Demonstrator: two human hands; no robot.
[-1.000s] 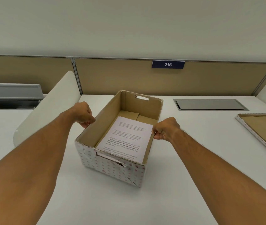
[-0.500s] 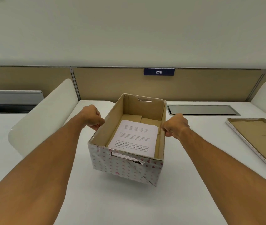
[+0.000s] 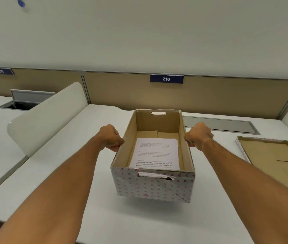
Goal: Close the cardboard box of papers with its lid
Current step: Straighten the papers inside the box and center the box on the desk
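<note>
An open cardboard box (image 3: 153, 186) with a pink heart pattern outside sits in the middle of the white desk, its shadow showing under its near edge. White printed papers (image 3: 155, 154) lie flat on its bottom. My left hand (image 3: 111, 138) grips the box's left wall rim. My right hand (image 3: 198, 136) grips the right wall rim. The lid (image 3: 269, 155) lies upside down on the desk at the right, brown inside up, apart from the box.
A white desk (image 3: 51, 173) carries everything. A rounded white divider (image 3: 46, 118) stands to the left. A grey cable hatch (image 3: 222, 124) lies behind the box. A tan partition (image 3: 122, 90) with a sign 216 closes the back.
Both hands have turned the box from a slanted pose to square with me and shifted it slightly right, closer to the lid. It looks raised a little off the desk.
</note>
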